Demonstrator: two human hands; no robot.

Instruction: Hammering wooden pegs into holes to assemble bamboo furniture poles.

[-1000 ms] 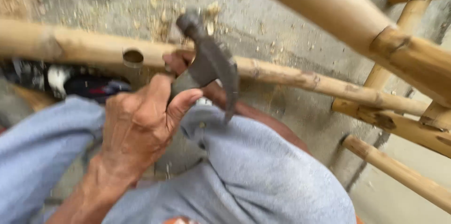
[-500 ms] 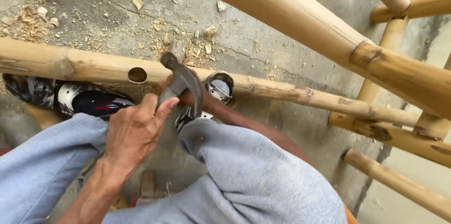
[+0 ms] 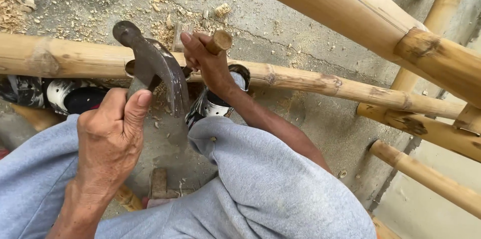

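Observation:
My left hand (image 3: 110,139) grips the handle of a dark steel claw hammer (image 3: 153,66), whose head is raised over a long horizontal bamboo pole (image 3: 310,81). The hammer head partly hides a round hole (image 3: 129,67) in that pole. My right hand (image 3: 205,61) reaches in from behind my grey-trousered knee (image 3: 260,174) and pinches a short bamboo peg (image 3: 219,41), which stands upright against the pole just right of the hammer.
A thick bamboo beam (image 3: 350,3) crosses overhead at the upper right and joins a frame of thinner poles (image 3: 431,129). Black-and-white objects (image 3: 65,96) lie under the pole. Wood chips (image 3: 15,11) litter the concrete floor. A small wooden block (image 3: 159,183) sits near my leg.
The hammer has come up and to the left, away from the pole. My right hand now shows, with the peg held at the pole. The view has shifted closer.

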